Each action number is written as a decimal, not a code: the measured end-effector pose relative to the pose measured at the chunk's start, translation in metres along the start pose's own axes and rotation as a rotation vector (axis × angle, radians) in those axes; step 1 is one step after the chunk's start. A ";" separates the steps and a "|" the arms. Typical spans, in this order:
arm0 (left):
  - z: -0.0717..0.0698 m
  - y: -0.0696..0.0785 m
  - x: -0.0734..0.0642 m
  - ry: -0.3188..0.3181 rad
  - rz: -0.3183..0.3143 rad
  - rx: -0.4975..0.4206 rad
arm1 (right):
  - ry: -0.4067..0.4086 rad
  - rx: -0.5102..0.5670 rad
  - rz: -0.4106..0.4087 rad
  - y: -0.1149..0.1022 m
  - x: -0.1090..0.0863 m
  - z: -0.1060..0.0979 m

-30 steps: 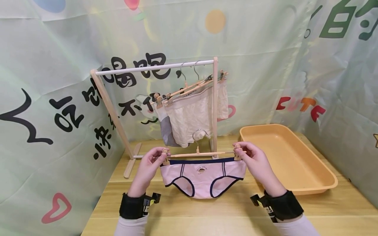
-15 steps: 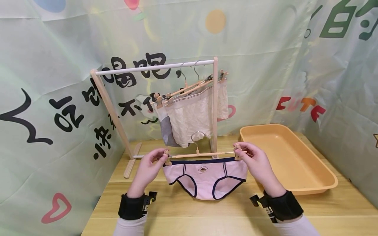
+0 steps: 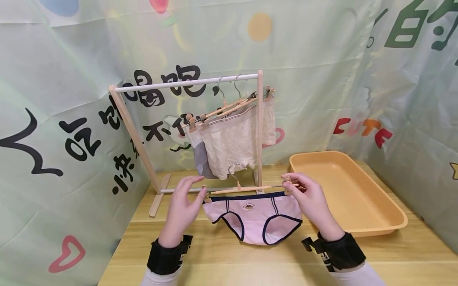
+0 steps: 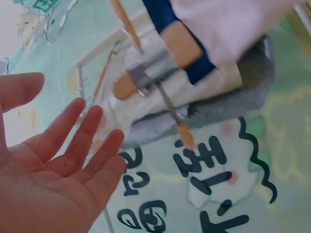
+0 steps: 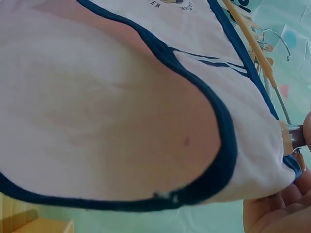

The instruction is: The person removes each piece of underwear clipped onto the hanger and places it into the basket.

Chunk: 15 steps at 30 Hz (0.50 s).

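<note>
A pair of pink underpants [image 3: 252, 228] with navy trim hangs by its waistband from a small clip hanger [image 3: 247, 190] in front of me. My right hand [image 3: 310, 200] pinches the clip at the hanger's right end. My left hand [image 3: 183, 212] is beside the left clip [image 3: 207, 196]; in the left wrist view its fingers [image 4: 73, 138] are spread and hold nothing, apart from the clip [image 4: 153, 68]. The right wrist view is mostly filled by the underpants [image 5: 257, 141], with the right fingers at the clip on the edge.
Behind stands a wooden rack with a white rail [image 3: 161, 85]. Two hangers on it carry pale shorts [image 3: 232, 139], one pair partly grey. An orange tray [image 3: 343, 190] sits on the table [image 3: 229, 270] at right. Printed cloth surrounds the table.
My left hand has let go of the left clip and spread its fingers. The hanger's left end has dropped slightly and shifted right; my right hand keeps its hold.
</note>
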<state>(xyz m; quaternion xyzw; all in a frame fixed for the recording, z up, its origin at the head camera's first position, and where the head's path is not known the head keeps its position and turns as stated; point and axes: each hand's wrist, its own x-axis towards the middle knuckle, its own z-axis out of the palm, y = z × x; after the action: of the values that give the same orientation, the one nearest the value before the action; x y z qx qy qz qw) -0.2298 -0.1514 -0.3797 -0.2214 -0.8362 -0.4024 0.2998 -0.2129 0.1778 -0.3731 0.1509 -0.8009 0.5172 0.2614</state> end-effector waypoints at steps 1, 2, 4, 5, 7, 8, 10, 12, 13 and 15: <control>0.001 0.002 0.000 0.006 0.031 -0.007 | 0.000 -0.002 -0.005 0.002 0.000 0.000; 0.002 0.004 -0.001 0.008 0.059 -0.020 | -0.001 0.000 -0.008 0.005 -0.001 0.001; 0.006 0.008 -0.002 -0.004 0.099 -0.046 | -0.005 0.002 -0.018 0.012 -0.001 0.002; 0.008 0.010 -0.003 -0.012 0.116 -0.057 | -0.006 0.002 -0.020 0.015 -0.001 0.002; 0.013 0.014 -0.004 -0.025 0.132 -0.065 | -0.012 -0.008 -0.030 0.019 -0.002 0.004; 0.015 0.016 -0.004 -0.032 0.132 -0.073 | -0.016 -0.015 -0.035 0.020 -0.002 0.004; 0.017 0.024 -0.003 -0.037 0.131 -0.076 | -0.025 -0.034 -0.043 0.019 -0.003 0.006; 0.016 0.034 -0.002 -0.041 0.116 -0.080 | -0.035 -0.057 -0.051 0.017 -0.004 0.006; 0.018 0.033 -0.002 -0.046 0.113 -0.082 | -0.041 -0.069 -0.050 0.012 -0.005 0.007; 0.021 0.030 -0.003 -0.069 0.098 -0.082 | -0.049 -0.087 -0.054 0.010 -0.006 0.008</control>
<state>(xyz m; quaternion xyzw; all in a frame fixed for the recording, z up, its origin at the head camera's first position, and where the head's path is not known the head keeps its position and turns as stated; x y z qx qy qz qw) -0.2160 -0.1171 -0.3760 -0.2881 -0.8171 -0.4130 0.2807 -0.2155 0.1743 -0.3864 0.1734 -0.8245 0.4707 0.2618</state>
